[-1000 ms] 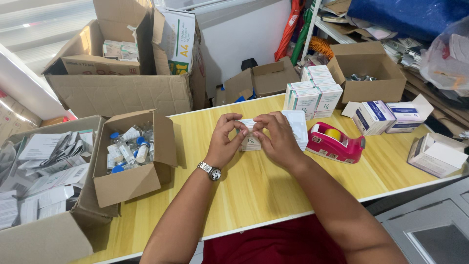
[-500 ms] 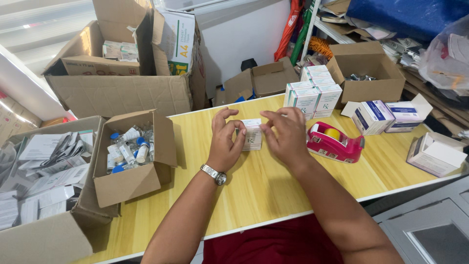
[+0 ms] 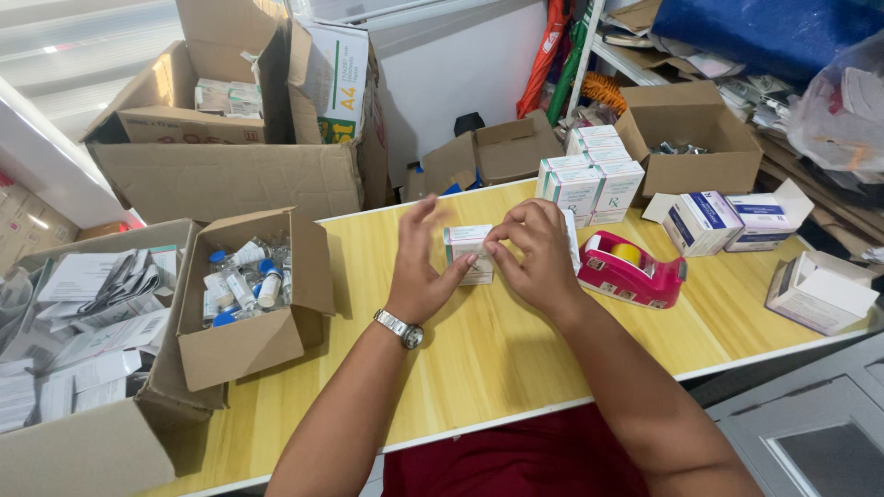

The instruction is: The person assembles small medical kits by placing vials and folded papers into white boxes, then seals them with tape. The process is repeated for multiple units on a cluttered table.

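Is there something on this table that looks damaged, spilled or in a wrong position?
Nothing looks spilled or damaged. The left hand and right hand hold a small white carton upright on the yellow table. The vials lie jumbled, but inside their open cardboard box. The pink tape dispenser stands normally.

Person, seen from a head-worn camera: two bare forearms, no sleeves in view down to the elbows. Left hand [image 3: 419, 276]: bare, no rings visible; a silver metal wristwatch [image 3: 401, 328] with a round pale dial and link bracelet sits at the wrist. Right hand [image 3: 534, 253]: bare, no rings, watch or band visible; short nails. Torso at the lower edge of the view: a plain dark red garment [image 3: 516, 458], no print or seams discernible.
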